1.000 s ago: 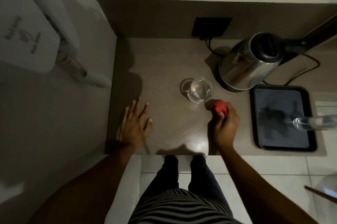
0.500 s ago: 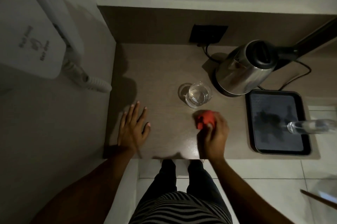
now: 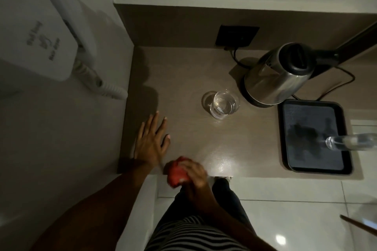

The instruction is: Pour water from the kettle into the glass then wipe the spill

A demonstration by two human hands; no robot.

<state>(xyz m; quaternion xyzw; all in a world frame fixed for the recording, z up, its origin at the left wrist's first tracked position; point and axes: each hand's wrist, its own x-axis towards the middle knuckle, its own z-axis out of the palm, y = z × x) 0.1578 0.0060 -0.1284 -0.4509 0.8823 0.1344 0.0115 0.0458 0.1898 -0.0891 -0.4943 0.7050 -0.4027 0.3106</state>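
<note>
Red, crumpled cloth [image 3: 177,173] sits bunched in your right hand [image 3: 193,175], whose fingers are closed around it at the near edge of the brown wood-grain countertop [image 3: 187,79]; your left hand [image 3: 150,142] lies flat on that surface beside it, fingers spread and holding nothing; further back, the clear drinking glass [image 3: 224,105] stands upright with water in it, just beside the stainless-steel electric kettle with a black lid [image 3: 279,76]; the kettle rests on its base, its cord running to a black wall socket [image 3: 237,35]; to the right, a black rectangular tray [image 3: 315,138] carries a clear plastic bottle [image 3: 350,142]; a wet sheen shows on the counter near its front edge.
</note>
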